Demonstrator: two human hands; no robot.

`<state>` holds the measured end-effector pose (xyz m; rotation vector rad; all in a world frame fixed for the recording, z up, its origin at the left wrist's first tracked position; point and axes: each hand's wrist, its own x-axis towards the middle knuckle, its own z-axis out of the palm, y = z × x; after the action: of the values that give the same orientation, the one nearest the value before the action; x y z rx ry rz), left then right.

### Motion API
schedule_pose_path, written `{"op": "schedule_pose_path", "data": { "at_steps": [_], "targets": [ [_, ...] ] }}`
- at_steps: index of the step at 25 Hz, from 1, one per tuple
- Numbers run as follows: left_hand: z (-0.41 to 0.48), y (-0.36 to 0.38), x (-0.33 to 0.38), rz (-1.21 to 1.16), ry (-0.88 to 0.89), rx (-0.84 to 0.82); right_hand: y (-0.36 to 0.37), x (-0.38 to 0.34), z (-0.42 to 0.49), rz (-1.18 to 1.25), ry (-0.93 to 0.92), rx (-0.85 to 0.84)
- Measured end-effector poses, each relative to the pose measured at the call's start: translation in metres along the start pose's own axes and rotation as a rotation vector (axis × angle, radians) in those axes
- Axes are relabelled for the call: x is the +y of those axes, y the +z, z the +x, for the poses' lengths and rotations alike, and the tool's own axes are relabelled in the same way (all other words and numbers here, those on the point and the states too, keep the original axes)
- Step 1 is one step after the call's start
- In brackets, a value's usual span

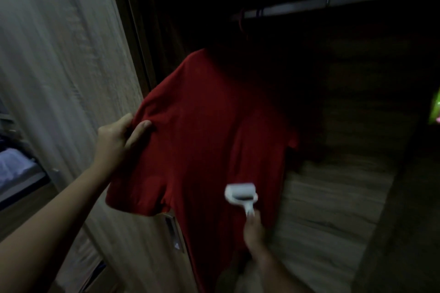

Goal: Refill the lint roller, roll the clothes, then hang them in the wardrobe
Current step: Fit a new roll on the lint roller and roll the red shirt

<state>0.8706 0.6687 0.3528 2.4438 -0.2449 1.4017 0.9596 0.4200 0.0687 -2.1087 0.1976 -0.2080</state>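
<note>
Shirt (209,140) hangs from rail (333,2); door (59,54) left; lint roller (240,194) before shirt.

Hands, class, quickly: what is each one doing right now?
Left hand: closed, pinching the sleeve of the red shirt.
Right hand: closed on the handle of the lint roller.

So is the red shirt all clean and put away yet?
Nearly. The red shirt already hangs from the wardrobe rail. Rolling is in hand: the left hand holds its sleeve out while the right hand holds the lint roller at the front. Finishing the rolling and letting go are left.
</note>
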Motion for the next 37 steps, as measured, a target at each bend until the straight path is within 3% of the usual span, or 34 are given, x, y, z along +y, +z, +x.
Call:
{"op": "schedule_pose_path", "data": {
  "at_steps": [2, 5, 7, 9, 12, 13, 15, 19, 23, 26, 28, 33, 37],
  "targets": [
    [0.000, -0.001, 0.001, 0.012, 0.001, 0.006, -0.037, -0.061, 0.048, 0.282, 0.081, 0.010],
    [-0.001, -0.001, 0.002, 0.051, 0.009, 0.000, -0.091, -0.137, 0.096, 0.414, -0.105, 0.071],
    [0.000, 0.000, 0.000, 0.018, 0.001, 0.000, -0.101, -0.151, 0.099, 0.446, -0.184, 0.104],
    [0.000, 0.002, -0.003, -0.030, -0.004, 0.000, -0.070, -0.118, 0.078, 0.402, -0.208, 0.061],
    [-0.001, 0.004, -0.008, -0.033, -0.017, 0.003, 0.004, -0.014, 0.000, 0.243, 0.025, -0.119],
    [-0.001, 0.003, -0.007, -0.032, -0.022, 0.001, 0.033, 0.022, -0.018, 0.118, -0.043, -0.180],
    [-0.001, 0.002, -0.004, -0.033, -0.023, -0.011, 0.055, 0.063, -0.056, 0.115, -0.153, -0.271],
    [0.000, -0.003, 0.001, -0.021, -0.027, -0.037, -0.005, -0.035, -0.055, 0.319, -0.113, -0.269],
    [-0.001, -0.004, 0.003, -0.013, -0.033, -0.026, -0.069, -0.154, 0.005, 0.452, -0.329, -0.121],
    [-0.001, -0.004, 0.005, -0.019, -0.024, -0.007, -0.094, -0.187, 0.005, 0.446, -0.414, -0.095],
    [-0.001, -0.004, 0.005, -0.019, -0.039, -0.010, -0.077, -0.160, -0.015, 0.414, -0.407, -0.101],
    [0.000, -0.004, 0.001, 0.003, -0.038, -0.033, -0.011, -0.021, -0.094, 0.173, -0.028, -0.350],
    [-0.006, -0.002, 0.004, -0.078, -0.051, -0.073, -0.009, 0.008, -0.105, 0.078, 0.032, -0.384]
  ]
}}
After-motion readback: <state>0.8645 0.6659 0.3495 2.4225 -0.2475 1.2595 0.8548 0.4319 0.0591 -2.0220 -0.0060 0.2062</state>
